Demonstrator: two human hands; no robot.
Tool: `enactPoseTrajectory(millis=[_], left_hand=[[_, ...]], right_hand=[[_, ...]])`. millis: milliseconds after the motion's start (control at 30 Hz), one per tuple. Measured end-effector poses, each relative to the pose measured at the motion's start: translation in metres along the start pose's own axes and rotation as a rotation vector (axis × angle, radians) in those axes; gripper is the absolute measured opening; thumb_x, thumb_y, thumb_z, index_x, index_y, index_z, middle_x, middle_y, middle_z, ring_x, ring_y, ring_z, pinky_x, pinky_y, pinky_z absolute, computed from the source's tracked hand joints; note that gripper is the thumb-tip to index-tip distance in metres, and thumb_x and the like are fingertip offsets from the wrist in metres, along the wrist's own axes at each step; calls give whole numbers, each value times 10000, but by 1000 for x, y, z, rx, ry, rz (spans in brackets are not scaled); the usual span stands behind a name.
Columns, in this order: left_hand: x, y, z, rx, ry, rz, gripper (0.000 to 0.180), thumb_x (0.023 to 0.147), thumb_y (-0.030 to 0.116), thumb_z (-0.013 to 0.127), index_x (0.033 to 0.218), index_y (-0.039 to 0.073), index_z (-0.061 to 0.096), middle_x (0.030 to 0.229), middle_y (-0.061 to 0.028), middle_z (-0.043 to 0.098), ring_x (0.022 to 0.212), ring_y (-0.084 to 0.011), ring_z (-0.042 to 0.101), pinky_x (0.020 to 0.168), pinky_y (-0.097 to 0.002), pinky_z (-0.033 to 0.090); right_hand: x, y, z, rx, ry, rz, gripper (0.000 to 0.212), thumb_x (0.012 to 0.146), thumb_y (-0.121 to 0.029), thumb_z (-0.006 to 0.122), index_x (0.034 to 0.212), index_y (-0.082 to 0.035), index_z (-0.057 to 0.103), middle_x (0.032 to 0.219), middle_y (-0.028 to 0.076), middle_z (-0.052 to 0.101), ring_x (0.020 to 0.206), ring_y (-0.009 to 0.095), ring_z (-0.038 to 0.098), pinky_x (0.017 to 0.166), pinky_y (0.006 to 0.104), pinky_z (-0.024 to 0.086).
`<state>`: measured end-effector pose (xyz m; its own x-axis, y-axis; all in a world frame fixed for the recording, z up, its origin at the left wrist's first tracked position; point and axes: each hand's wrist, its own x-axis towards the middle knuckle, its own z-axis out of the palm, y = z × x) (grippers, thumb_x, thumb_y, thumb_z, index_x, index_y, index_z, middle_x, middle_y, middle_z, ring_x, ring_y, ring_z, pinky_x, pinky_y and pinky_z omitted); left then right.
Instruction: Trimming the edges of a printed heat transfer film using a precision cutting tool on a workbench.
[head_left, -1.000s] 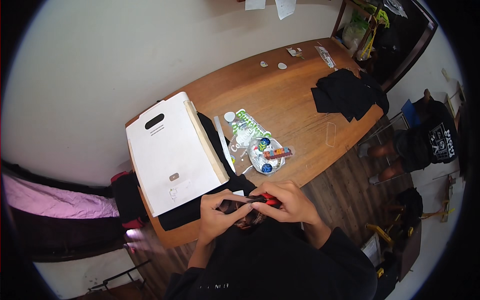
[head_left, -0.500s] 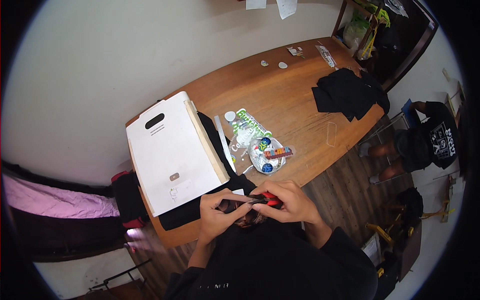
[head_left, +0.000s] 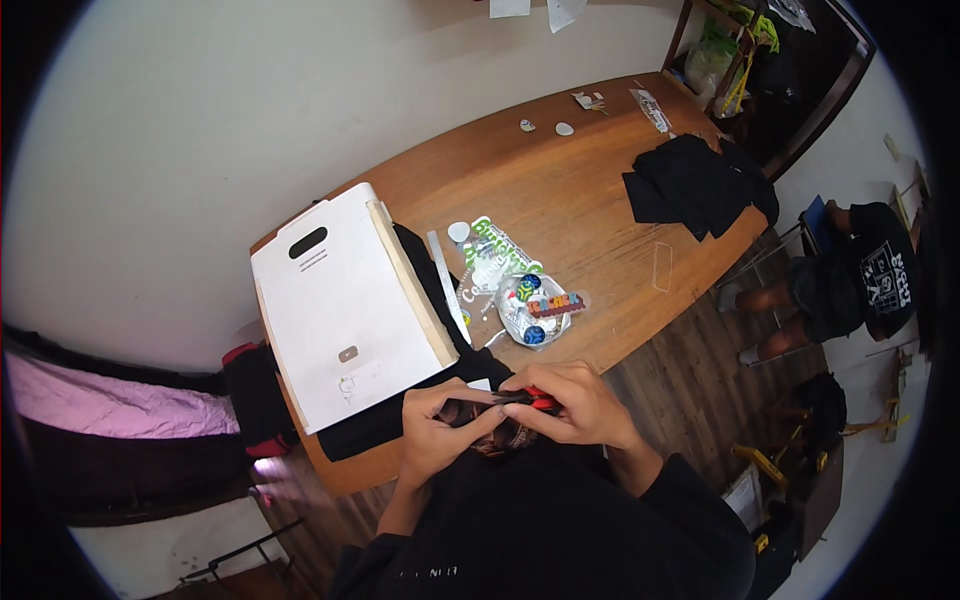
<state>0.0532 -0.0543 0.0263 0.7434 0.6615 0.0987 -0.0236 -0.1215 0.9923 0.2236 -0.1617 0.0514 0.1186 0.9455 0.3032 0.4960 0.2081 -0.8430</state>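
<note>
My left hand (head_left: 428, 432) is closed, its thumb and fingers pinched together close to my body; whatever lies between them is too small to make out. In my right hand (head_left: 585, 405) is a small red-handled tool (head_left: 543, 400) with a dark tip, gripped by thumb and fingers. That tip reaches the left fingertips, so both hands meet in front of my black shirt. Just beyond them on the table (head_left: 590, 210) sits a clear plastic bag (head_left: 548, 338) with blue patterned round pieces and a colourful lettered cutout. Green-and-white lettered stickers (head_left: 495, 250) lie behind the bag.
At left, a large white machine-like panel (head_left: 340, 290) with a dark slot rests over black cloth (head_left: 365, 432). A white strip (head_left: 447, 285) lies beside it. Black folded clothing (head_left: 685, 185) is at the far right. Another person (head_left: 870, 270) is beyond the table's right side.
The hands stay together, with only a slight shift of the fingers around the red-handled tool. The things on the table have not moved.
</note>
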Motion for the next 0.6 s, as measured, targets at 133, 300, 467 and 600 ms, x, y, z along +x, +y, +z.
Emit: enactPoseTrajectory(millis=[133,300,467,600], left_hand=[[0,-2,1,-32,13,19,153,700,27,774,837,-2,713,655,-30,612,528,-28,467,457,-173,280],[-1,-4,1,-37,7,10,156,701,24,774,841,-3,711,668,-35,619,532,-27,472,456,-169,277],[-1,-3,0,-27,1,23,158,700,26,775,842,-1,711,670,-37,621,532,-28,475,455,-169,277],[-1,-1,1,-8,8,11,149,700,25,776,833,3,713,666,-36,620,529,-29,472,454,-171,276]], right_hand=[[0,-1,1,-32,7,4,193,805,-154,684,886,11,626,730,127,639,626,264,643,550,316,481],[-1,-1,1,-34,6,2,187,808,-152,682,881,10,626,727,128,640,623,266,642,545,317,479],[0,-1,2,8,31,-3,181,811,-151,680,879,8,626,719,127,637,619,268,641,542,318,478],[-1,-1,2,-14,24,1,179,812,-150,680,879,7,626,713,128,635,616,267,640,538,316,475]])
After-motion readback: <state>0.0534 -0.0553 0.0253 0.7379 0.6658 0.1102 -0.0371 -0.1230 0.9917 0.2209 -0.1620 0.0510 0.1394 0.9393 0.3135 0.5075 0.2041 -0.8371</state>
